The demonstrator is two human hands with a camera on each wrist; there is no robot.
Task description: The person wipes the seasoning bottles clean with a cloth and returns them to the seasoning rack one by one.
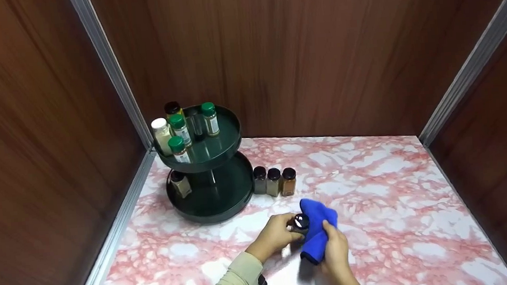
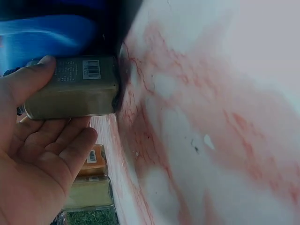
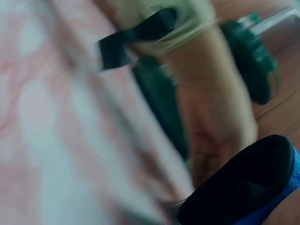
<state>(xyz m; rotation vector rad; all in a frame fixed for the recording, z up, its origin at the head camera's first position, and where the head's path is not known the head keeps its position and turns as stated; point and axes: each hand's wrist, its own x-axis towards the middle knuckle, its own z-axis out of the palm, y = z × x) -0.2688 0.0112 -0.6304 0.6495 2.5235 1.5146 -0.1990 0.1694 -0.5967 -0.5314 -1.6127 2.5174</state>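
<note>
My left hand [image 1: 274, 235] grips a spice jar [image 2: 75, 98] with a black cap, its thumb on one side and fingers on the other. In the left wrist view the jar is glass, with brownish-grey contents and a barcode label. My right hand [image 1: 337, 251] holds a blue cloth [image 1: 316, 219] with dark edging against the jar's right side. Part of the jar is hidden behind the cloth. Both hands are over the marbled tabletop, in front of three dark-capped spice jars [image 1: 274, 183] that stand in a row.
A dark green two-tier round rack [image 1: 229, 188] stands at the back left. Several bottles with green, white and dark caps are on its upper tier; one dark-capped jar [image 1: 181, 185] is on the lower. Wooden panels [image 1: 273, 58] enclose the pink-and-white tabletop [image 1: 387, 204].
</note>
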